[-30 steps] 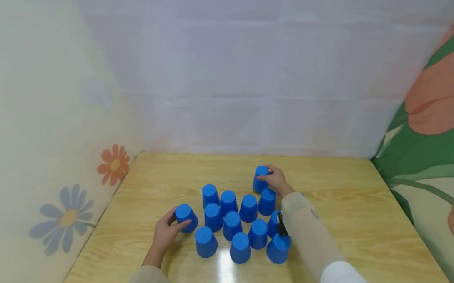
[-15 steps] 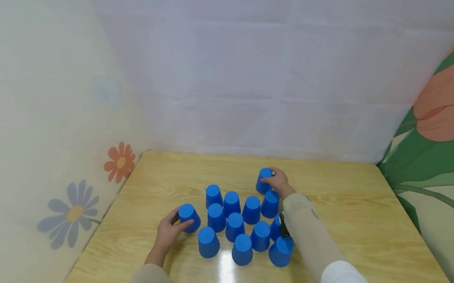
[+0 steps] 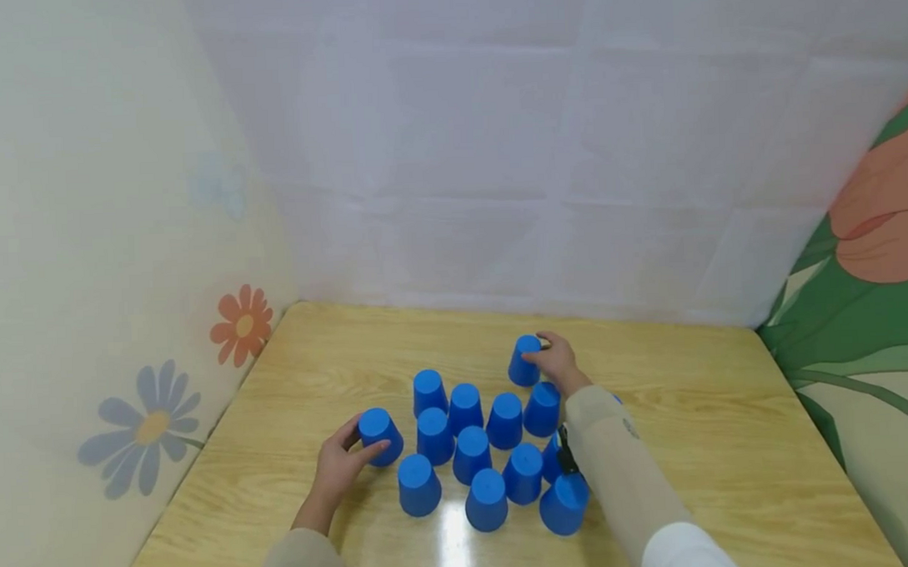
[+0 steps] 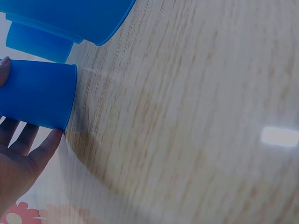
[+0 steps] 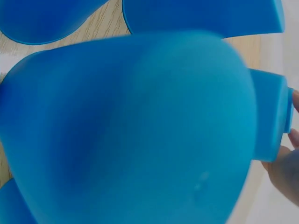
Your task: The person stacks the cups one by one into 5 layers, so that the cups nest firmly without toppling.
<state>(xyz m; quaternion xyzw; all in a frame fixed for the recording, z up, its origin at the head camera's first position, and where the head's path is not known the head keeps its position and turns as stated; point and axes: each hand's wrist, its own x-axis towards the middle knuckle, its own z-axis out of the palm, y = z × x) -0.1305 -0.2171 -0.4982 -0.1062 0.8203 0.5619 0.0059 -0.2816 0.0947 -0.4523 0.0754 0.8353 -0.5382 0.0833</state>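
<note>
Upside-down blue plastic cups stand in a close cluster on the table. At the cluster's left side, my left hand [image 3: 336, 469] grips one blue cup [image 3: 378, 426], thumb on the near side and fingers round the far side. The left wrist view shows this same cup [image 4: 37, 91] between thumb and fingers, its rim by the tabletop. Farther back on the right, my right hand [image 3: 558, 363] holds another blue cup [image 3: 522, 369], base up, behind the rest. In the right wrist view a nearer cup [image 5: 140, 130] hides much of what lies beyond, and the fingers show at the right edge.
Several more cups stand between the hands, among them a front cup [image 3: 487, 501] and a back-left cup [image 3: 429, 393]. My right sleeve [image 3: 618, 461] passes over the cluster's right side, partly covering a cup. A white sheet [image 3: 457, 150] hangs behind the wooden table [image 3: 699, 417].
The head view has shifted slightly, so everything sits a little farther right. The cup in my right hand has moved slightly left in the last half second. My left hand keeps its grip.
</note>
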